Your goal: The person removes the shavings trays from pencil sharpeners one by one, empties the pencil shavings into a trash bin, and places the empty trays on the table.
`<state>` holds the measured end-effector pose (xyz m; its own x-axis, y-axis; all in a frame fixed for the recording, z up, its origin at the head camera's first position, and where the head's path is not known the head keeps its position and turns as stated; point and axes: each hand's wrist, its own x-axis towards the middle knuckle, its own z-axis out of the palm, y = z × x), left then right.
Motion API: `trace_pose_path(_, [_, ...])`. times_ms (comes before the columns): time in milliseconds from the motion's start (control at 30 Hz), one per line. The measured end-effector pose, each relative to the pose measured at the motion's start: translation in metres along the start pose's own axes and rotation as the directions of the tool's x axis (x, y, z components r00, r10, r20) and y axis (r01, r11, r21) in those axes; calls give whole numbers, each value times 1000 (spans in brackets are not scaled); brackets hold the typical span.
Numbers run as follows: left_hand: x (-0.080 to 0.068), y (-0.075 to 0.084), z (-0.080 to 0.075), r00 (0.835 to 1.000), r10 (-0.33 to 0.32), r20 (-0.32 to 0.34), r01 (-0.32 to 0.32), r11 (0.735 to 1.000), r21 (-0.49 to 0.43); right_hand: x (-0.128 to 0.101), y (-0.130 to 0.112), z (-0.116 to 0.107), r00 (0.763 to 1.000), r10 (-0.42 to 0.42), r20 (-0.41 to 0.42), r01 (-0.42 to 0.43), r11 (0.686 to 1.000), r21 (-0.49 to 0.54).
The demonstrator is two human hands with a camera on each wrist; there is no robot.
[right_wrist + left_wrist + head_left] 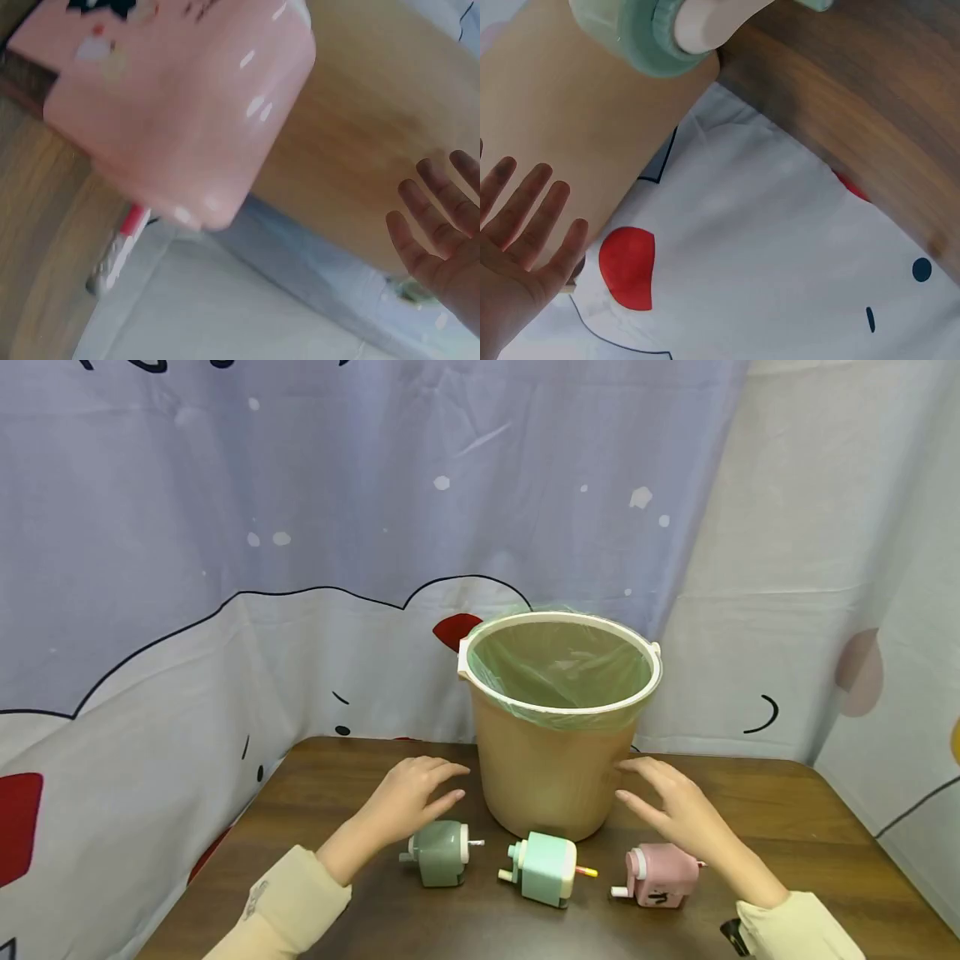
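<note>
A tan bucket (551, 768) lined with a green bag stands at the back middle of the wooden table (810, 827). My left hand (412, 793) hovers open just left of it, fingers straight, holding nothing. My right hand (671, 806) hovers open just right of it, also holding nothing. In front lie three pencil sharpeners: a grey-green sharpener (441, 853), a mint sharpener (543, 868) with a pencil stuck in it, and a pink sharpener (660, 875). The left wrist view shows my open palm (517, 247) beside the bucket wall (570, 142). The right wrist view shows the pink sharpener (180, 112) close up and my fingers (442, 232).
A cartoon-print cloth (300, 527) hangs behind the table and drapes down its left side. The table's left edge (225, 852) and right edge (877, 843) lie close by.
</note>
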<state>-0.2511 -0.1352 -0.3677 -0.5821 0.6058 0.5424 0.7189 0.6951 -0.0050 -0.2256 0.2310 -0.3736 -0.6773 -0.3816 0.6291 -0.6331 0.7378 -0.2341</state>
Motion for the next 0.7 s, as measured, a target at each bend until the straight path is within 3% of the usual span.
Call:
trace_pose_path(167, [-5, -2, 2, 998, -19, 67, 19, 1000, -3, 2, -15, 10, 999, 12, 38, -14, 999, 51])
trace_pose_path(267, [-10, -2, 6, 987, -46, 155, 51, 998, -26, 3, -26, 18, 998, -2, 56, -2, 997, 82])
trace_pose_path(467, [-23, 3, 19, 927, -74, 367, 100, 994, -52, -5, -51, 35, 991, -66, 113, 46, 984, 173])
trace_pose_path(600, [-30, 4, 25, 897, -92, 433, 146, 985, -93, -10, -64, 45, 984, -82, 159, 39, 967, 252])
trace_pose_path(700, [-32, 3, 26, 885, -105, 453, 173, 979, -112, -9, -72, 51, 984, -86, 157, 39, 959, 281])
